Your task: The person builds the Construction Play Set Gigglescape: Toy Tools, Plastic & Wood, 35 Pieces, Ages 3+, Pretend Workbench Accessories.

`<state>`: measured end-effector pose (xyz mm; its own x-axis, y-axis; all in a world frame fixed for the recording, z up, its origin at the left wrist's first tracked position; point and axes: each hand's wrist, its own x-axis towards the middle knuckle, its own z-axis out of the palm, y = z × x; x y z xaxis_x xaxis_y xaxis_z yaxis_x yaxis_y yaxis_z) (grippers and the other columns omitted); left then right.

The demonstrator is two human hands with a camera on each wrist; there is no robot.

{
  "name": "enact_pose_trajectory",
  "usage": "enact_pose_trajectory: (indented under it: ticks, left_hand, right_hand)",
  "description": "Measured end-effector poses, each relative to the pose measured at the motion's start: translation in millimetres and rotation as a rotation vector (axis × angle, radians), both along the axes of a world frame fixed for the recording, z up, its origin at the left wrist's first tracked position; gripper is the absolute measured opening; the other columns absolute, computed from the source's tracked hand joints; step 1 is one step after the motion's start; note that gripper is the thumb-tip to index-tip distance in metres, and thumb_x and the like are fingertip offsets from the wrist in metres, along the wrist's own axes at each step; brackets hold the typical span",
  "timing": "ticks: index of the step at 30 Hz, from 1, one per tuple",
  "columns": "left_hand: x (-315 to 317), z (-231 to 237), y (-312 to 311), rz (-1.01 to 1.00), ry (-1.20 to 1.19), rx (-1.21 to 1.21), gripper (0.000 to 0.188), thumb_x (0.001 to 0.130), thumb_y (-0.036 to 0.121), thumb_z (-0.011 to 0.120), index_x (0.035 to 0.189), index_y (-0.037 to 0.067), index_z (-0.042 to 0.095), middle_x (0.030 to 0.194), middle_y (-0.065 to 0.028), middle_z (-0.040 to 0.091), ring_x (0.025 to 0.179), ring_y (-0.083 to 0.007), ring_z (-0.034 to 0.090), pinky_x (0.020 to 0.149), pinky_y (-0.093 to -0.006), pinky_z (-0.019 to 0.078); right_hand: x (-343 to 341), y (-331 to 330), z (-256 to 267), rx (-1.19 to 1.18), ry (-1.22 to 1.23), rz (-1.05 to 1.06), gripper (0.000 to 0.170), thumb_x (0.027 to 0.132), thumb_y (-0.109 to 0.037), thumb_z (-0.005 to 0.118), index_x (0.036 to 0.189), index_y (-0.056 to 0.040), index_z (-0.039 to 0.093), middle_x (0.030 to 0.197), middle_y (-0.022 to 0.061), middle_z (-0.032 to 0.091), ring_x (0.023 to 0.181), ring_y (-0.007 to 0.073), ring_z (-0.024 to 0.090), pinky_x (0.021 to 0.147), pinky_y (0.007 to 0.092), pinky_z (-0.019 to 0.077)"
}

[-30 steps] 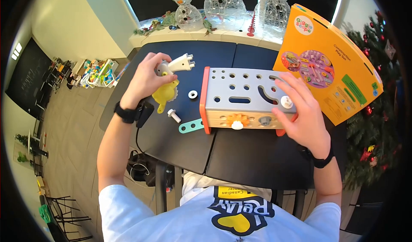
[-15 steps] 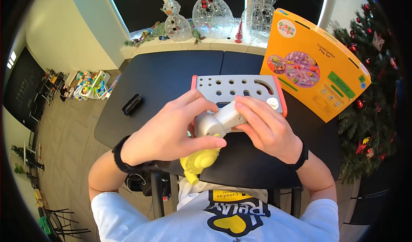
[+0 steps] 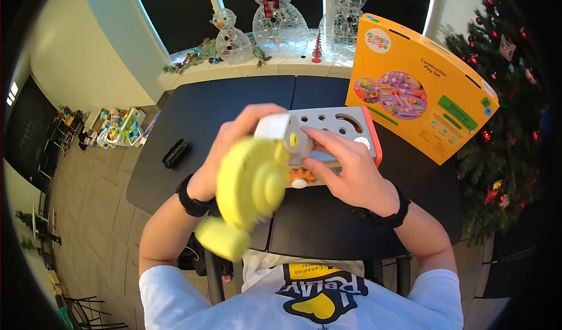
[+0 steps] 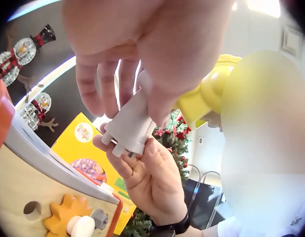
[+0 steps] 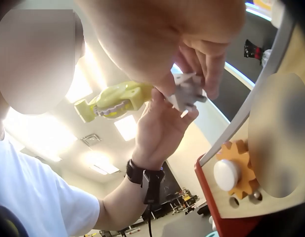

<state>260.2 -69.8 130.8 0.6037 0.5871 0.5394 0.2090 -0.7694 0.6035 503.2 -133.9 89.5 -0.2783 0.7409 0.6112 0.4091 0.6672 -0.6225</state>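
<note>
A toy circular saw (image 3: 250, 181) with a yellow guard and a white-grey body (image 4: 130, 121) is held up close to the head camera, before the workbench. My left hand (image 3: 227, 145) grips its body from the left, partly hidden behind it. From the other side, my right hand (image 3: 357, 175) pinches the body's end with thumb and fingers. Short pegs (image 4: 119, 149) stick out there, in the left wrist view. Behind the hands stands a toy workbench (image 3: 345, 114) with a grey holed top, an orange gear (image 4: 63, 212) and a white bolt head (image 3: 362, 143).
A yellow-orange play set box (image 3: 436, 119) stands upright at the table's back right. On the left of the dark table (image 3: 234, 96) lies a small black object (image 3: 175, 153). Wire snowmen (image 3: 280, 28) line the sill behind, and a decorated tree (image 3: 497, 125) is at the right.
My left hand has carried the saw from left of the workbench to before it, then tipped its yellow part up toward the head camera. My right hand has moved from the workbench to the body's end.
</note>
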Motion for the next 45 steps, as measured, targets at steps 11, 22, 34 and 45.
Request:
enact_pose_trajectory:
  ticks: [11, 22, 34, 45]
  left_hand:
    - [-25.8, -22.7, 84.1, 0.148, 0.152, 0.226, 0.035, 0.092, 0.010, 0.075, 0.127, 0.008, 0.067, 0.115, -0.0067, 0.070, 0.106, -0.0207, 0.069, 0.092, -0.0372, 0.0570]
    - [-5.7, -10.4, 71.4, 0.199, 0.095, 0.035, 0.046, 0.082, 0.006, 0.078, 0.126, 0.002, 0.064, 0.105, -0.0140, 0.077, 0.096, -0.0297, 0.075, 0.087, -0.0367, 0.0576]
    - [-8.5, -16.3, 79.0, 0.121, 0.104, 0.071, 0.051, 0.080, 0.004, 0.078, 0.128, 0.002, 0.060, 0.106, -0.0138, 0.077, 0.099, -0.0304, 0.075, 0.089, -0.0373, 0.0581]
    - [-4.1, -35.8, 80.5, 0.174, 0.041, 0.079, 0.060, 0.072, 0.004, 0.080, 0.126, 0.002, 0.056, 0.102, -0.0173, 0.077, 0.097, -0.0410, 0.073, 0.085, -0.0400, 0.0590]
  right_hand:
    - [61.4, 7.1, -0.2, -0.032, -0.364, -0.255, 0.046, 0.092, -0.031, 0.077, 0.126, -0.0009, 0.068, 0.141, 0.0205, 0.063, 0.132, 0.0380, 0.059, 0.114, 0.0451, 0.0447]
    - [71.3, 11.5, -12.3, -0.044, -0.448, -0.254, 0.056, 0.090, -0.042, 0.078, 0.124, 0.0015, 0.070, 0.145, 0.0246, 0.059, 0.141, 0.0412, 0.050, 0.122, 0.0483, 0.0354]
    - [71.3, 11.2, -11.4, -0.032, -0.470, -0.256, 0.055, 0.090, -0.041, 0.079, 0.125, 0.0014, 0.070, 0.143, 0.0250, 0.060, 0.140, 0.0414, 0.051, 0.121, 0.0481, 0.0370]
    - [70.5, 11.4, -14.0, -0.022, -0.491, -0.283, 0.054, 0.088, -0.039, 0.081, 0.125, -0.0010, 0.069, 0.145, 0.0203, 0.060, 0.139, 0.0405, 0.052, 0.118, 0.0467, 0.0401]
